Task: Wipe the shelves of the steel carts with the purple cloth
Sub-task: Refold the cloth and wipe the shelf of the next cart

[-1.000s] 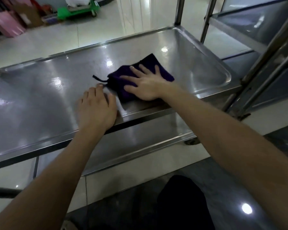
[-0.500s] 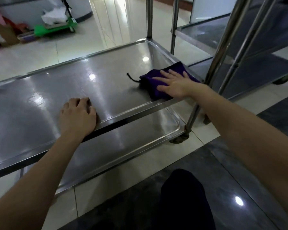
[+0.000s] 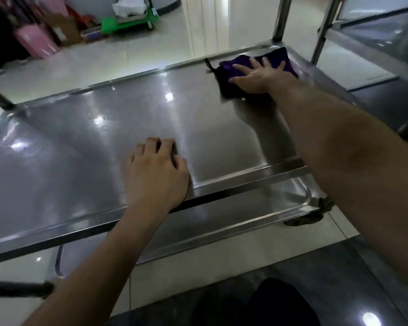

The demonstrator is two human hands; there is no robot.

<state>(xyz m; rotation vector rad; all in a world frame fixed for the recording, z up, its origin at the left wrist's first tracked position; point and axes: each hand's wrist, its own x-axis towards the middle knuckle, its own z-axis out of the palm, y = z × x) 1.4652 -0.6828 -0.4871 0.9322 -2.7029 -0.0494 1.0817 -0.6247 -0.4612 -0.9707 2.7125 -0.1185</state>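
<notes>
The steel cart's shelf [image 3: 85, 147] fills the middle of the view, shiny with light reflections. A folded purple cloth [image 3: 231, 67] with a black loop lies at the shelf's far right corner. My right hand [image 3: 257, 76] presses flat on the cloth, fingers spread. My left hand [image 3: 156, 172] rests on the shelf's near rim, fingers curled, holding nothing. A lower shelf [image 3: 233, 215] shows beneath the near edge.
A second steel cart [image 3: 375, 43] stands close on the right, its posts beside the cloth. Two upright posts [image 3: 280, 20] rise at the far right corner. A green trolley [image 3: 127, 22], pink cases and boxes sit on the tiled floor beyond.
My right hand has slid the cloth from the near right part of the shelf away to its far right corner. My left hand has stayed on the near rim.
</notes>
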